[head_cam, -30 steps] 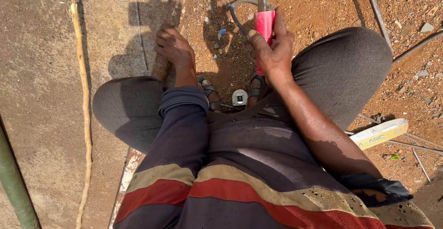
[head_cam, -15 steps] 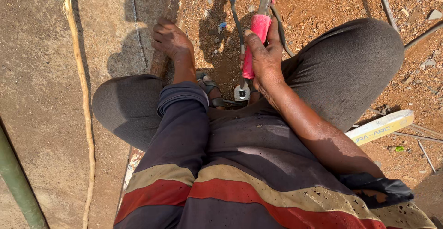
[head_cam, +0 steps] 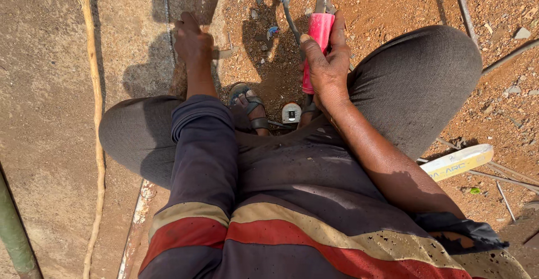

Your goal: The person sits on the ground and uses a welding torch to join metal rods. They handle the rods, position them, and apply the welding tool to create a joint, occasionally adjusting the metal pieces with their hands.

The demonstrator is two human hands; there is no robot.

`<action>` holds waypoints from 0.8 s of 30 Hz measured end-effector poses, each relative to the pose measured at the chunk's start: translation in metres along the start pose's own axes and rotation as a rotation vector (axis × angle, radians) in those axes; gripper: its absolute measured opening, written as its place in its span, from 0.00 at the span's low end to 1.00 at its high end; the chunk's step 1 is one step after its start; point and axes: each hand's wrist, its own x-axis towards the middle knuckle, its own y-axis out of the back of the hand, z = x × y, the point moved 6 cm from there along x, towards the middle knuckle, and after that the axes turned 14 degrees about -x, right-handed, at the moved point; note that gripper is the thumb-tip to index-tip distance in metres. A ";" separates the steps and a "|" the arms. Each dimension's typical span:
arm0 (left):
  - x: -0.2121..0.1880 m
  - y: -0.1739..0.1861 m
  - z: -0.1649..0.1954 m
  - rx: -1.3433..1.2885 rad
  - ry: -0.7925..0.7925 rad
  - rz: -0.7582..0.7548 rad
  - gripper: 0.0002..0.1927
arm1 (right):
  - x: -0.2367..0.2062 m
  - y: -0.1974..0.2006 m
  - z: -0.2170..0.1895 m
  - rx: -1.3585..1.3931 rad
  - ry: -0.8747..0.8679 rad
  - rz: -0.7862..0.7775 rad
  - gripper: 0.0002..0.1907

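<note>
A green pipe (head_cam: 12, 228) is cutting the near-left corner, and a thin stick (head_cam: 95, 121) is running near to far over the concrete slab (head_cam: 45, 88), leaving open room on the left. The left hand (head_cam: 192, 42) is reaching far past the knee, arm straight, fingers curled down on a rusty bar (head_cam: 181, 76) at the slab's edge. The right hand (head_cam: 325, 65), wrist bent upward, is gripping a pink-handled tool (head_cam: 317, 37) standing nearly upright over the red dirt (head_cam: 393, 3) between the knees; its grey metal head is running out at the far edge. A pale packet (head_cam: 457, 162) is lying near right
</note>
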 end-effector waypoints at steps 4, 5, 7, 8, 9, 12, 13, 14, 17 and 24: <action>0.007 0.016 -0.016 -0.096 -0.015 0.023 0.33 | 0.003 -0.003 0.012 -0.294 0.092 0.009 0.45; 0.009 0.019 -0.018 -0.127 -0.013 0.037 0.37 | 0.002 -0.005 0.010 -0.380 0.168 0.027 0.44; 0.011 0.019 -0.020 -0.073 0.011 0.003 0.32 | 0.004 -0.009 0.010 -0.584 0.219 0.067 0.46; 0.012 0.018 -0.019 -0.050 0.021 -0.013 0.29 | 0.006 -0.010 0.011 -0.705 0.191 0.094 0.47; 0.012 0.022 -0.014 -0.029 -0.038 0.075 0.35 | 0.008 -0.010 0.012 -0.827 0.162 0.126 0.49; 0.011 0.029 -0.003 0.024 -0.102 0.206 0.45 | 0.015 -0.011 0.024 -0.695 -0.085 0.019 0.48; 0.012 0.027 -0.005 0.024 -0.066 0.173 0.43 | 0.016 -0.013 0.017 -0.701 0.018 0.019 0.48; 0.013 0.025 -0.006 0.023 -0.032 0.137 0.41 | 0.015 -0.014 0.010 -0.706 0.118 0.020 0.48; 0.014 0.026 -0.003 0.041 -0.026 0.134 0.45 | 0.008 -0.017 -0.001 -0.821 0.290 0.007 0.48; 0.018 0.025 0.002 0.009 0.049 0.119 0.34 | 0.004 -0.012 -0.004 -0.776 0.253 -0.031 0.46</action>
